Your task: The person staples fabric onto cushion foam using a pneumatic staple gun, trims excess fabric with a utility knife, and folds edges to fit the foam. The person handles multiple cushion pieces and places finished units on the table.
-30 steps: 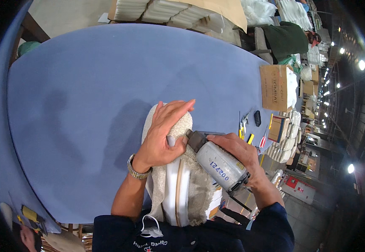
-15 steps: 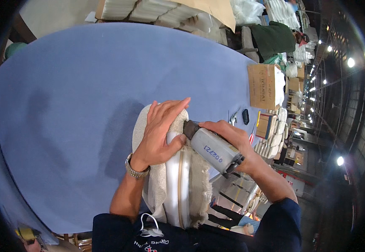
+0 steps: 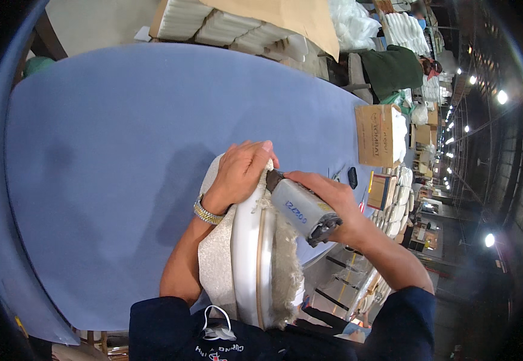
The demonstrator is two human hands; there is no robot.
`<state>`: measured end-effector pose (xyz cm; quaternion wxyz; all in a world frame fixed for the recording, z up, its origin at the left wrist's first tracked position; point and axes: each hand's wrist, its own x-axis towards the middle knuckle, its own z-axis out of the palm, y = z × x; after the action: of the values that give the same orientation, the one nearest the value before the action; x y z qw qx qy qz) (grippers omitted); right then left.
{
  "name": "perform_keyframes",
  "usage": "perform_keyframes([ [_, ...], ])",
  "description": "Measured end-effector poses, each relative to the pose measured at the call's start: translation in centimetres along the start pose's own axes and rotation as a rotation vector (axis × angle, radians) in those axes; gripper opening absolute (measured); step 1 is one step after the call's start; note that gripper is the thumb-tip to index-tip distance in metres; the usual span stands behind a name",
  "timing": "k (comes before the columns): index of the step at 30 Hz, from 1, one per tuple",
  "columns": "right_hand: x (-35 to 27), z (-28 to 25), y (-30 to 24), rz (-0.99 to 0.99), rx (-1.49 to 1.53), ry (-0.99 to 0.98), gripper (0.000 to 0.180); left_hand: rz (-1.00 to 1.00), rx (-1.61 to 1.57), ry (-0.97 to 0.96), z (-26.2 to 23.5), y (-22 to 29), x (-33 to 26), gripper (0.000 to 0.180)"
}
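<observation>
A long padded piece stands against me, with beige woven fabric [image 3: 216,265] on its left side. Along its edge run a smooth white strip [image 3: 245,259], a thin tan cord [image 3: 259,265] and a frayed fabric margin [image 3: 285,265]. My left hand [image 3: 240,171], with a metal watch on its wrist, is closed over the far end, gripping the fabric there. A grey staple gun [image 3: 297,207] is in my right hand [image 3: 339,201], fingers wrapped round it. Its dark nose meets the fabric edge right beside my left fingers; the exact contact point is hidden.
A blue covered table [image 3: 105,120] spreads ahead and left. On its right side are a small black object [image 3: 352,177] and a cardboard box [image 3: 374,135] with white filling. Stacked white padding [image 3: 231,27] stands beyond the far edge. A person in dark green [image 3: 392,71] sits at the far right.
My left hand has curled from nearly flat fingers into a grip over the fabric end. The staple gun has shifted slightly and stays near the same edge. The view has tilted a little.
</observation>
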<state>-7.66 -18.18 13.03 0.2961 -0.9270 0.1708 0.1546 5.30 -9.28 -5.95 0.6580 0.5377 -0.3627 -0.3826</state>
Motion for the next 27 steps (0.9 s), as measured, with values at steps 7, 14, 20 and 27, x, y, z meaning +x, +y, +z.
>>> perform_keyframes([
  [7,1.3,-0.2,0.0,0.028,0.031,-0.045,0.084,0.03,0.037,0.083,-0.6,0.8,-0.4,0.05],
  [14,2.0,-0.3,-0.8,0.046,0.019,-0.054,0.077,-0.013,-0.081,0.141,-0.1,0.7,-0.5,0.051],
  [20,1.6,-0.2,-1.2,0.081,-0.052,-0.048,0.07,-0.151,-0.121,-0.007,-0.6,0.7,-0.8,0.055],
  [27,2.5,1.1,0.2,-0.034,-0.082,0.113,0.063,-0.133,-0.074,0.003,-1.6,1.6,-0.7,0.057],
])
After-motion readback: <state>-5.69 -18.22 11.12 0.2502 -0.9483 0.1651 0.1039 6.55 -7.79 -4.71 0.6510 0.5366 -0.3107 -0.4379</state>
